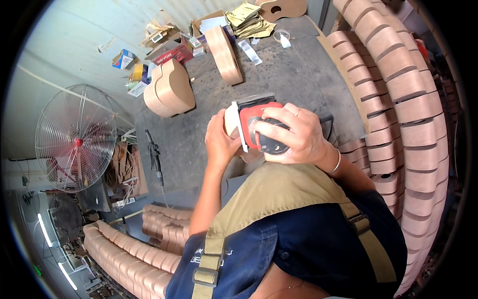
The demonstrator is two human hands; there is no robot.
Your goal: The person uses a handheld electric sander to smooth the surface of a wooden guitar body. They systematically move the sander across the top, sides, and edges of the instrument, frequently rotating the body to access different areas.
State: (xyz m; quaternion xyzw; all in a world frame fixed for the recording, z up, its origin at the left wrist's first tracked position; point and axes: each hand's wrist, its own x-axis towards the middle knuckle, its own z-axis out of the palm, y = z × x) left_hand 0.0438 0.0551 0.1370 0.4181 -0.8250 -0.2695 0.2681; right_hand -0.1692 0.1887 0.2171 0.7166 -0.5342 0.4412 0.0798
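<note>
1. The sander (250, 122), red and black, is in front of the person's chest, over the near part of the bench (303, 82). Its flat side with a white edge is turned toward the left.
2. The right hand (295, 132) grasps this sander from above and from the right; its fingers are bent around the black and red body. There is a ring on one finger and a pale bracelet (337, 162) on the wrist.
3. The left hand (220, 137) grasps a pale wooden piece (231, 121), which is just beside the flat side of the sander. The fingers are partly hidden, and I cannot tell the full shape of this piece.
4. Farther on the bench, to the left, lies a curvy wooden box (172, 92). Another curved wooden box (224, 55) is beyond the sander, with a clear plastic strip (250, 53) near it.
5. On the left part of the bench lies a thin black tool (155, 159).
6. At the far edge there are cardboard boxes (172, 50), a pile of yellow sheets (247, 21) and a flat guitar-shaped board (283, 7).
7. On the left stands a big round fan (77, 142).
8. Long rows of wooden boxes (398, 89) stand on the right side, and more rows (132, 254) are at the lower left.
</note>
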